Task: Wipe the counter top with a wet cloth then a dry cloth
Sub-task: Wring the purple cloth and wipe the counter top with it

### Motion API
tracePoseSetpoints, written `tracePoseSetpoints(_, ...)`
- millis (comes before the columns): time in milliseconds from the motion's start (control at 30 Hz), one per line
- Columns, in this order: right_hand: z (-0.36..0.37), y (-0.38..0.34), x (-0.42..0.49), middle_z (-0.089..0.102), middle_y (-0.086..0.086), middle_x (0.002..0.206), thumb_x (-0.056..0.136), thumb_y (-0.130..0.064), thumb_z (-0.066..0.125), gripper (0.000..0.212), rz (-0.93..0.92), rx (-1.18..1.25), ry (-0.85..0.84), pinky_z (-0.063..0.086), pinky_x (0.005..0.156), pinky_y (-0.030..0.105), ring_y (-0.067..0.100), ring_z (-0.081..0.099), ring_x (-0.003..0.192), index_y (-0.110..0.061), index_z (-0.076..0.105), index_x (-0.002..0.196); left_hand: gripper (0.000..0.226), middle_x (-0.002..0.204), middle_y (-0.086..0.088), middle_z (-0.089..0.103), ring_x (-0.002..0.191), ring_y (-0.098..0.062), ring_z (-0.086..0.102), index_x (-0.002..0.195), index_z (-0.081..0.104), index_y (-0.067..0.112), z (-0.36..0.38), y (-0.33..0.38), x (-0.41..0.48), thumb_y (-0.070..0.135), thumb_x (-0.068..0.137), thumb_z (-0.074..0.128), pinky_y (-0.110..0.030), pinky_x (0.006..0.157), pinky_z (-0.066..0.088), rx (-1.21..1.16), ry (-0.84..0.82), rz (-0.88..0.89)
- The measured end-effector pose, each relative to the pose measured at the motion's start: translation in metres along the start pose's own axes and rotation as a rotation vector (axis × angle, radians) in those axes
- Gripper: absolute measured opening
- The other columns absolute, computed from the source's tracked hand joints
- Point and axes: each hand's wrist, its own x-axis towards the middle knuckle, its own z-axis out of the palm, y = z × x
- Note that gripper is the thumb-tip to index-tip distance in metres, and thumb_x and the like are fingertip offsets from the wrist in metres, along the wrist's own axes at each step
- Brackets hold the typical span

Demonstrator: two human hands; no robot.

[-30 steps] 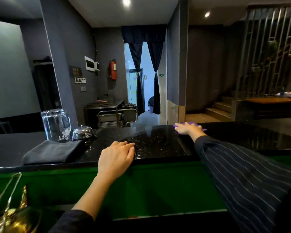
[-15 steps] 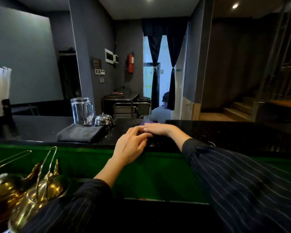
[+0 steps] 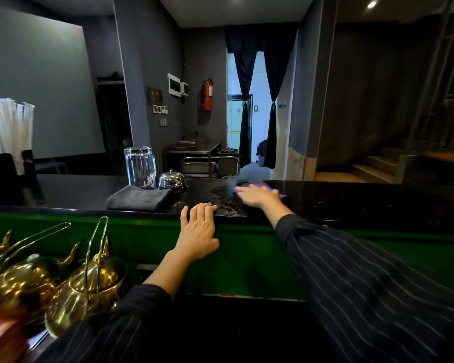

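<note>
Cloth, soft purple rag [image 3: 258, 185], light, limp: right hand [image 3: 256, 197] pins it flat-palmed; left hand [image 3: 198, 229] rests straight-fingered on black stone counter [image 3: 351, 203].

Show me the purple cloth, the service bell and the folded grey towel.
purple cloth [image 3: 266, 185], head view, its visible far edge.
service bell [image 3: 171, 179], head view, middle of the dome.
folded grey towel [image 3: 139, 197], head view, its top face.

1. Garment, right sleeve [image 3: 364, 284]: dark cloth with thin pale pinstripes running along the arm, loose fit, cuff ending just short of the wrist.
2. Garment, left sleeve [image 3: 116, 331]: same pinstriped cloth, pushed back to mid-forearm.
3. Hands: left hand [image 3: 198, 231] and right hand [image 3: 254, 196], both bare.
</note>
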Motion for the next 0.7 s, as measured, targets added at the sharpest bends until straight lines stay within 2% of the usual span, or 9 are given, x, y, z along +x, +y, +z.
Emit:
tracePoseSetpoints(67,0.007,-0.039,-0.008,0.013,-0.005,0.165,0.101,-0.055,0.016,0.050,-0.184,-0.007,-0.024,0.007,0.109,0.072,0.033,0.011,0.150,-0.048,0.019,0.151,0.080,0.148,-0.005,0.022,0.144,-0.020,0.010,0.143,0.020,0.012,-0.005,0.001,-0.002,0.020,0.073,0.056,-0.046,0.117,-0.006,0.000,-0.007,0.006)
tracePoseSetpoints(133,0.009,-0.056,-0.016,0.020,-0.006,0.163,0.104,-0.044,0.018,0.047,-0.323,0.005,-0.069,0.009,0.111,0.068,0.030,0.016,0.150,-0.048,0.025,0.150,0.079,0.147,-0.006,0.025,0.144,-0.020,0.013,0.142,0.021,0.012,-0.009,-0.003,-0.004,0.020,0.071,0.056,-0.044,0.119,-0.004,0.012,-0.017,0.021)
tracePoseSetpoints(200,0.006,-0.046,-0.024,0.028,-0.007,0.160,0.103,-0.039,0.022,0.046,-0.371,0.057,-0.099,0.012,0.114,0.062,0.025,0.023,0.147,-0.050,0.031,0.148,0.079,0.146,-0.005,0.029,0.143,-0.019,0.017,0.143,0.022,0.013,-0.009,-0.007,-0.006,0.020,0.072,0.057,-0.041,0.119,-0.003,0.015,-0.007,0.050)
tracePoseSetpoints(333,0.000,0.020,-0.025,0.025,-0.011,0.161,0.104,-0.040,0.020,0.045,-0.246,0.134,-0.098,0.012,0.114,0.063,0.026,0.026,0.146,-0.054,0.031,0.146,0.077,0.147,0.000,0.029,0.143,-0.015,0.016,0.142,0.024,0.014,-0.007,-0.008,-0.004,0.018,0.073,0.057,-0.040,0.119,-0.004,-0.053,0.010,0.033)
tracePoseSetpoints(433,-0.004,0.070,-0.017,0.017,-0.010,0.164,0.102,-0.044,0.014,0.048,-0.055,0.136,-0.023,0.006,0.113,0.069,0.027,0.016,0.150,-0.052,0.028,0.148,0.078,0.148,0.000,0.026,0.144,-0.015,0.012,0.142,0.022,0.013,-0.006,-0.008,-0.003,0.016,0.072,0.055,-0.041,0.118,-0.007,-0.066,-0.009,0.028)
tracePoseSetpoints(567,0.000,0.070,-0.017,0.012,-0.002,0.165,0.102,-0.041,0.020,0.051,0.219,0.032,0.041,0.007,0.115,0.064,0.035,0.010,0.150,-0.043,0.023,0.152,0.079,0.149,-0.002,0.022,0.145,-0.017,0.008,0.141,0.022,0.014,-0.002,-0.004,-0.001,0.017,0.070,0.055,-0.044,0.117,-0.009,-0.055,0.001,0.025)
tracePoseSetpoints(633,0.001,0.044,-0.025,0.010,0.001,0.165,0.102,-0.044,0.021,0.051,0.188,-0.009,0.049,0.007,0.115,0.063,0.037,0.009,0.149,-0.042,0.020,0.153,0.079,0.149,-0.002,0.020,0.145,-0.017,0.006,0.141,0.022,0.015,0.000,-0.003,-0.001,0.018,0.070,0.056,-0.045,0.117,-0.010,-0.042,0.005,0.028)
tracePoseSetpoints(700,0.003,0.012,-0.030,0.011,0.000,0.165,0.103,-0.044,0.020,0.051,0.039,-0.047,0.042,0.007,0.116,0.059,0.033,0.010,0.150,-0.042,0.018,0.154,0.081,0.151,-0.003,0.018,0.146,-0.017,0.004,0.142,0.021,0.015,0.000,-0.003,-0.001,0.019,0.070,0.056,-0.044,0.116,-0.010,-0.033,0.001,0.026)
